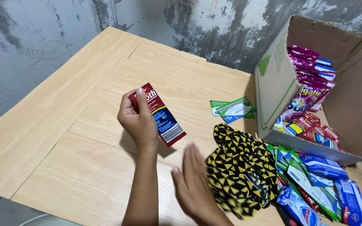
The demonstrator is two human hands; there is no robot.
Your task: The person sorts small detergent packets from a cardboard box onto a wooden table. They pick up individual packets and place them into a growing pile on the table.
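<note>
Pale wood-grain table [63, 125] against a stained grey wall: from the head view we see our left hand [138, 121] pinching a red and blue sachet [160, 115] above the tabletop, thin, glossy, likely light and slippery, best held by its edges. Our right hand [193, 184] hovers flat and open beside a soft black-and-yellow patterned cloth [241, 171].

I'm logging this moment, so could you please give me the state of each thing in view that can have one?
left hand: shut on the red sachet, raised above the table
red sachet: held tilted, looks sealed
right hand: open, flat, holding nothing, beside the patterned cloth
patterned cloth: crumpled on the table
cardboard box: on its side, open, sachets inside
green sachets: lying flat on the table
loose sachets: heaped before the box
</note>
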